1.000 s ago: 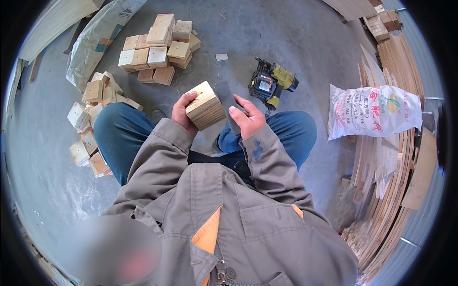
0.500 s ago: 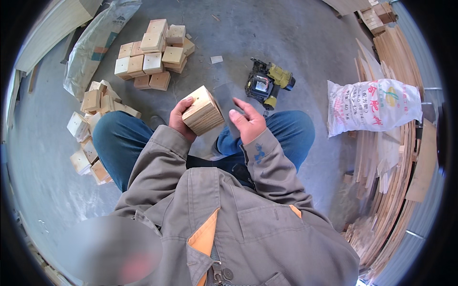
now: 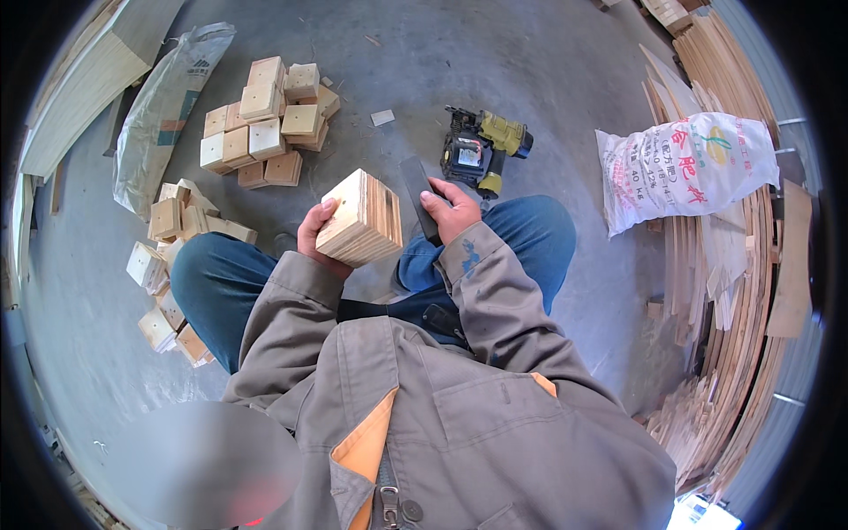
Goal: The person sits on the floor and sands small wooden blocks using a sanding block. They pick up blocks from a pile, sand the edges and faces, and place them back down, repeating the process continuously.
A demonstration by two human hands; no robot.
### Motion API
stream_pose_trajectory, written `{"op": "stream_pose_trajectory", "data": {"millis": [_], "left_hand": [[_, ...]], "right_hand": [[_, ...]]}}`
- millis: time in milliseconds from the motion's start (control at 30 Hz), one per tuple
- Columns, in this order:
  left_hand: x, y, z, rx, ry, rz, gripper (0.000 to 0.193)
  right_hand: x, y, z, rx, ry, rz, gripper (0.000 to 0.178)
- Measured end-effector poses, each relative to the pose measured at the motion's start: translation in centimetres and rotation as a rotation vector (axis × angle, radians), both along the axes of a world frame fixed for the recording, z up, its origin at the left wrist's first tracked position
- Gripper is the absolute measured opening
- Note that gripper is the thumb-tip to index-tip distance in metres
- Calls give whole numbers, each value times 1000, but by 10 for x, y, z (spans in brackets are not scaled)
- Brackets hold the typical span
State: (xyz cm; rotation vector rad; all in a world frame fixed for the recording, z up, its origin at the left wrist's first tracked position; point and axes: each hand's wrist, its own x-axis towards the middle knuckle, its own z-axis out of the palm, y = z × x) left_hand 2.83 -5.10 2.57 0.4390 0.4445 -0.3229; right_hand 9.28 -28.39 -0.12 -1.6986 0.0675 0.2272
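Base surface: smooth grey concrete floor point(image 3: 565, 97) with scuffs and scattered debris. Along the right side lies a long stack of pale wood strips point(image 3: 751, 274), bearing a stuffed white woven sack point(image 3: 685, 172) with red print. At upper left, a flattened translucent white sack point(image 3: 168, 124) lies lengthwise, one end pointing away from the person. Squared pale-wood blocks point(image 3: 265, 139), their flat faces marked with small dark spots, are piled at upper left and beside the person's left knee. A yellow-green and black power tool point(image 3: 499, 132) lies on the floor beyond the right hand point(image 3: 452, 212).

Workpiece: a squared block of layered pale wood point(image 3: 358, 225), raised above the floor between the knees. Its smooth face with one dark spot points up and leftward; the striped, layered edges face right and toward the person. Its proportions look near-cubic, so no long axis stands out. The left hand point(image 3: 315, 237) grips its left side, thumb on top, fingers closed around it and partly hidden.

Second item: a dark grey, flat, straight-edged bar point(image 3: 417, 194). Its long axis slants from upper left to lower right, the far end pointing away from the person. The right hand's fingers are closed on its right edge; a narrow gap separates bar and block.
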Motion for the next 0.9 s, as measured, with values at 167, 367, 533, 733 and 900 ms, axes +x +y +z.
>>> {"op": "stream_pose_trajectory", "data": {"millis": [167,367,533,733,900], "left_hand": [[-1,3,-1,12,35,58,63],[5,11,-4,49,94,246,58],[-1,35,37,110,-27,455,61],[-33,138,103,300,-340,773,70],[-118,238,128,511,-281,990,61]], "right_hand": [[0,6,1,72,99,-4,47],[8,-2,-12,-2,25,-11,46],[13,-5,-22,31,36,5,48],[17,-1,-23,66,58,12,47],[13,5,-13,49,40,91,43]]}}
